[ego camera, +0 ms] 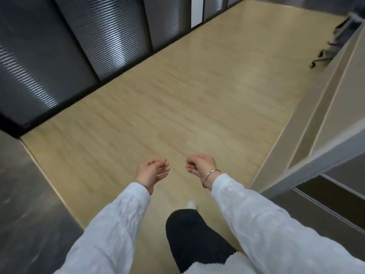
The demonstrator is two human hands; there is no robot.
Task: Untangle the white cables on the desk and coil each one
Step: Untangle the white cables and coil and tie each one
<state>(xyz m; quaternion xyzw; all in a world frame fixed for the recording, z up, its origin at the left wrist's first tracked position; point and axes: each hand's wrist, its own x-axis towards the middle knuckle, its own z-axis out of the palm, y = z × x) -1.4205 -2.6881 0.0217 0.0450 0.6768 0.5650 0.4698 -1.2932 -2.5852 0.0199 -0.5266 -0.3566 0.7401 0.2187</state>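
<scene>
Wood floor (177,99), dark cabinets (59,56) at 10 o'clock, blurred. Left hand (152,171) and right hand (199,165) loosely curled, gripping nothing. No cables or counter visible. Risk: tripping or misreaching while walking mid-blur.

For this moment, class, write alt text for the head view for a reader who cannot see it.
Two empty hands, left and right, in white sleeves reach out over a pale wood floor. No cables or desk show; dark shutters stand left, a partition right.

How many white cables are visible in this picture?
0. Both the left hand and right hand are empty above the wooden floor; the desk is out of view.
</scene>
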